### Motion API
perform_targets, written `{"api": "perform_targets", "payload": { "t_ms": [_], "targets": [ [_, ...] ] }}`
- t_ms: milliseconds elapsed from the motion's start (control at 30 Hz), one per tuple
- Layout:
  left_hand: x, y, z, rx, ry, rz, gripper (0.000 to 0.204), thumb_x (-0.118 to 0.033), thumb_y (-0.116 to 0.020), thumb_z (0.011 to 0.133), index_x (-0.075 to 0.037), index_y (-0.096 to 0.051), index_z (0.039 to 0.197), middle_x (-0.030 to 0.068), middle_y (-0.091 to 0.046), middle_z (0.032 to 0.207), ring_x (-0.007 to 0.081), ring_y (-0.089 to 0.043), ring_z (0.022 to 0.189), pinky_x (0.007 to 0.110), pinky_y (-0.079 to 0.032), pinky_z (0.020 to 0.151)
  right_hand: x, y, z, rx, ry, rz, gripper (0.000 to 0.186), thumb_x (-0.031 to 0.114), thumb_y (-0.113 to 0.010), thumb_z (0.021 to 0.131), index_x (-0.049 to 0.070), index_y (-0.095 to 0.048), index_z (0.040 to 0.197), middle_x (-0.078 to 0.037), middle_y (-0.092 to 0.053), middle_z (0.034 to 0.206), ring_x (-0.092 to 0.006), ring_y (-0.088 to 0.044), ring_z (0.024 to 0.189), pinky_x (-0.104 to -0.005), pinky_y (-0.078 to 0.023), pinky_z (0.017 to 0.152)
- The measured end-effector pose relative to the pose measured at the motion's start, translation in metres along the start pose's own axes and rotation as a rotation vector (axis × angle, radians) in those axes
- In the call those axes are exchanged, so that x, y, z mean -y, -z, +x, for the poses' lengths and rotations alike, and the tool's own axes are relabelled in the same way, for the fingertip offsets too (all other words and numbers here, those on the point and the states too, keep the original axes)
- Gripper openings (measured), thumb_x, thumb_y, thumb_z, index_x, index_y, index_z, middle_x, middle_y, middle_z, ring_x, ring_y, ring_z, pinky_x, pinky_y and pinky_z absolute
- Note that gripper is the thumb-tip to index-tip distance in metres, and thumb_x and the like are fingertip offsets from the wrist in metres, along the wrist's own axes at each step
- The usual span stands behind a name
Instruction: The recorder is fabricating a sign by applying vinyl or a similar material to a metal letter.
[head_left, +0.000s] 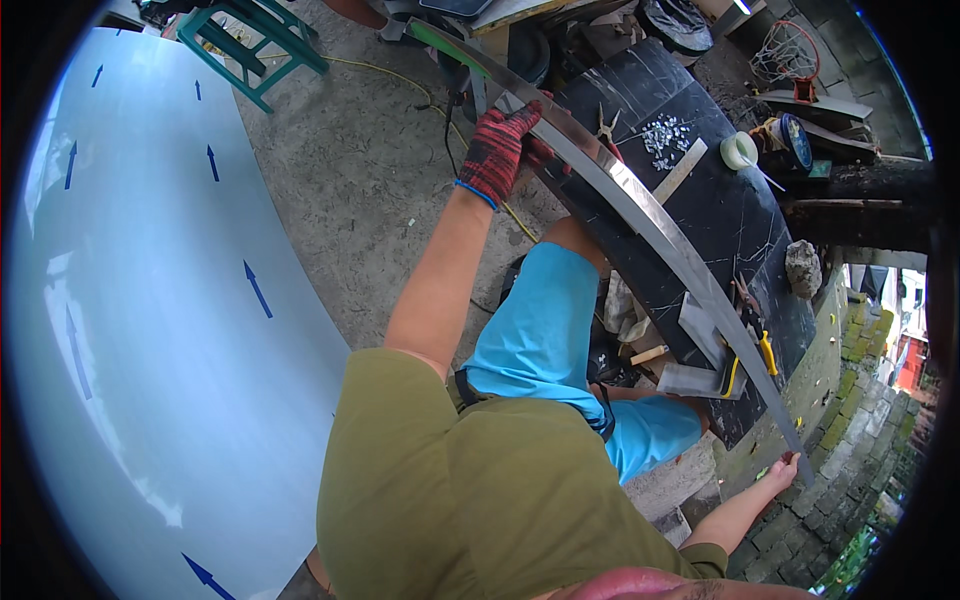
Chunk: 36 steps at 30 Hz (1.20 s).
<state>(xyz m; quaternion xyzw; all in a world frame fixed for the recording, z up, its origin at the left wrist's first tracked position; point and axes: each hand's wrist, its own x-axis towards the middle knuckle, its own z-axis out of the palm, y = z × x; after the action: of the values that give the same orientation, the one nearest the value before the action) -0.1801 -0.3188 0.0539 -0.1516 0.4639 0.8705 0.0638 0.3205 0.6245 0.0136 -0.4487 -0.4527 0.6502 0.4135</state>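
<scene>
Gripping the long metal strip (640,205) firmly, gloved left hand (497,150) far, bare right hand (783,470) near, keeps it level.

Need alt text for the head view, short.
A person holds a long shiny metal strip over a dark worktable, the gloved left hand gripping near one end, the bare right hand at the other. A large pale sheet with blue arrows lies to the left.

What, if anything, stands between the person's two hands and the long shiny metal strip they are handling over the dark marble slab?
Nothing visible does. The left hand, in a red-and-black knit glove, already grips the long shiny metal strip near its far part, and the bare right hand touches its near tip. Pliers and small metal pieces lie on the dark marble slab beyond the strip.
</scene>
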Motion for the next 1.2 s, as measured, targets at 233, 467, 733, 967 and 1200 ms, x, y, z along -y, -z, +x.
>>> {"api": "perform_targets", "payload": {
  "t_ms": [233,467,733,967,1200],
  "targets": [
    [0.000,0.002,0.001,0.002,0.023,0.012,0.020,-0.026,-0.077,0.098,-0.009,-0.072,0.109,0.0098,-0.071,0.071,0.0212,-0.067,0.052,0.032,-0.047,0.046,-0.007,-0.014,-0.013,-0.063,0.002,-0.017,0.014,0.012,-0.074,0.100,-0.001,-0.069,0.105,-0.009,-0.071,0.091,-0.0206,-0.067,0.082,-0.0316,-0.055,0.078],
    [-0.001,0.001,-0.001,0.023,0.004,0.027,0.023,-0.027,-0.076,0.099,-0.011,-0.077,0.115,0.0076,-0.073,0.073,0.0186,-0.069,0.055,0.031,-0.049,0.048,-0.004,-0.006,-0.006,-0.052,0.001,-0.047,0.015,0.013,-0.075,0.100,0.000,-0.069,0.105,-0.009,-0.071,0.091,-0.0210,-0.066,0.081,-0.0318,-0.054,0.079],
    [0.009,0.011,0.011,0.031,-0.010,0.045,0.026,-0.029,-0.074,0.099,-0.007,-0.068,0.112,0.0119,-0.073,0.071,0.0220,-0.070,0.054,0.032,-0.055,0.053,-0.005,-0.008,-0.007,-0.050,0.023,-0.074,0.017,0.013,-0.075,0.099,-0.001,-0.069,0.106,-0.008,-0.070,0.092,-0.0205,-0.066,0.083,-0.0318,-0.053,0.080],
    [0.004,0.010,0.006,-0.007,0.011,0.047,0.023,-0.025,-0.074,0.100,-0.010,-0.077,0.117,0.0067,-0.072,0.069,0.0168,-0.069,0.055,0.030,-0.051,0.050,-0.008,-0.018,-0.013,-0.068,0.009,-0.048,0.017,0.012,-0.075,0.099,-0.001,-0.069,0.107,-0.009,-0.071,0.093,-0.0206,-0.066,0.085,-0.0320,-0.053,0.081],
    [0.008,0.015,0.009,0.102,0.008,0.050,0.024,-0.030,-0.072,0.100,-0.010,-0.072,0.113,0.0071,-0.074,0.076,0.0193,-0.071,0.058,0.030,-0.054,0.053,-0.002,0.003,0.005,0.027,-0.009,-0.040,0.016,0.010,-0.072,0.101,-0.002,-0.068,0.112,-0.010,-0.070,0.096,-0.0209,-0.066,0.087,-0.0313,-0.054,0.078]
  ]
}}
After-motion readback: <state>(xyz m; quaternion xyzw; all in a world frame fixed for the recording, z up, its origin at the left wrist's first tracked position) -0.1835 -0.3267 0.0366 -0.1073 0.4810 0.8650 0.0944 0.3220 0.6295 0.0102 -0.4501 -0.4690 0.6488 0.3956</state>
